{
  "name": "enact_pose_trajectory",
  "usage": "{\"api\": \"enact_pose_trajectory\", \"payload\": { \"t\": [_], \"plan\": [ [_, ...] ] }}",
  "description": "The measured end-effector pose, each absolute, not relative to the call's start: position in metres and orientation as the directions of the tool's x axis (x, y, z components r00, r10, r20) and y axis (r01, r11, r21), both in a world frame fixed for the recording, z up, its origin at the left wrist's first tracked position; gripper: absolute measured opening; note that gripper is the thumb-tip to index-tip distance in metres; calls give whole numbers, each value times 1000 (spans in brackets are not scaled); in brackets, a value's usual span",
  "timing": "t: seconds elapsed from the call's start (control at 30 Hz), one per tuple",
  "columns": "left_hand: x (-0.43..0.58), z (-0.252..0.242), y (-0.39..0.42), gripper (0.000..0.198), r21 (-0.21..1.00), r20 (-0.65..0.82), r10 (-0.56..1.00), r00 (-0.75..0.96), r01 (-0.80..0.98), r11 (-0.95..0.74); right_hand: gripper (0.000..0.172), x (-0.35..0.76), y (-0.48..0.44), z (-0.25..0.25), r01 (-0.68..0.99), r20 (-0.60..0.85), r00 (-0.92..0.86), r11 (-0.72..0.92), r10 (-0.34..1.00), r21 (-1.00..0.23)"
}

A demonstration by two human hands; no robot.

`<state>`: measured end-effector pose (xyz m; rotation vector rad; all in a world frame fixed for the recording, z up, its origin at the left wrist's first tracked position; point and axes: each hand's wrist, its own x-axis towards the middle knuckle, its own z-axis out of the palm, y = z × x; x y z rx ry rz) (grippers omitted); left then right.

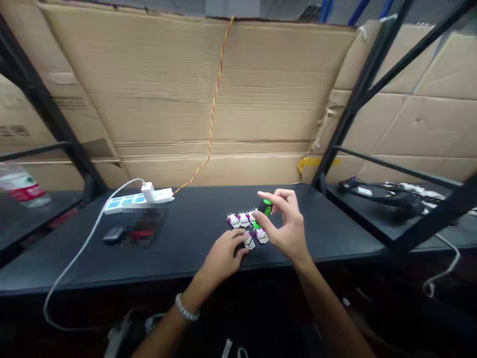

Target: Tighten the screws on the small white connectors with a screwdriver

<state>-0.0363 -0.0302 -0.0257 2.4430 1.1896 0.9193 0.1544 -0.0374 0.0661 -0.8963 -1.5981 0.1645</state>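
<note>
**Desk:** What's in the hands, and where, going by the white power strip point(137, 199)?

**Photographer:** To the right of the strip and nearer the person, on the black workbench point(194, 268), the right hand point(286, 228) holds a small green-and-black tool point(266, 206) just above the surface, thumb and fingertips pinched round it. The left hand point(225, 256) lies curled on the bench, its fingertips on one white-and-purple module point(249, 242). Whether they grip it or only press on it, I cannot tell.

**Desk:** And round them?

**Photographer:** A short row of the same modules point(242, 219) sits just beyond, on the strip's side of the tool, and another point(261, 235) lies beside the one being touched.

**Desk:** How would they handle?

**Photographer:** Light and rigid, I'd judge, and apt to skid on that smooth top. The small pins look delicate, so the plastic sides seem the safer hold. The tool looks stiff and easily pinched at its thick middle.
</note>
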Motion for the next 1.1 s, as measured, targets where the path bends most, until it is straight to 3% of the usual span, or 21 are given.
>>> {"api": "enact_pose_trajectory", "payload": {
  "t": [0.2, 0.4, 0.57, 0.73, 0.9, 1.1],
  "plan": [
    [-37, -23, -30, 30, 503, 411, 786, 461, 604, -618, 43, 156, -35, 62, 318, 750, -47, 722, 660, -615],
    [-37, -24, -30, 32, 534, 396, 798, 454, 594, -602, 40, 154, -34, 64, 432, 762, 12, 684, 648, -588],
    [-37, -26, -29, 31, 537, 410, 792, 453, 582, -611, 45, 153, -33, 62, 307, 707, -123, 704, 696, -640],
    [-37, -27, -30, 31, 517, 416, 785, 460, 591, -620, 39, 151, -33, 63, 435, 764, -18, 693, 645, -575],
    [-36, -28, -31, 29, 511, 434, 779, 453, 589, -626, 47, 155, -32, 64, 349, 725, -113, 710, 680, -612],
    [-36, -28, -31, 27, 496, 451, 769, 453, 589, -638, 41, 156, -32, 67, 443, 768, -46, 702, 639, -558]
  ]
}}
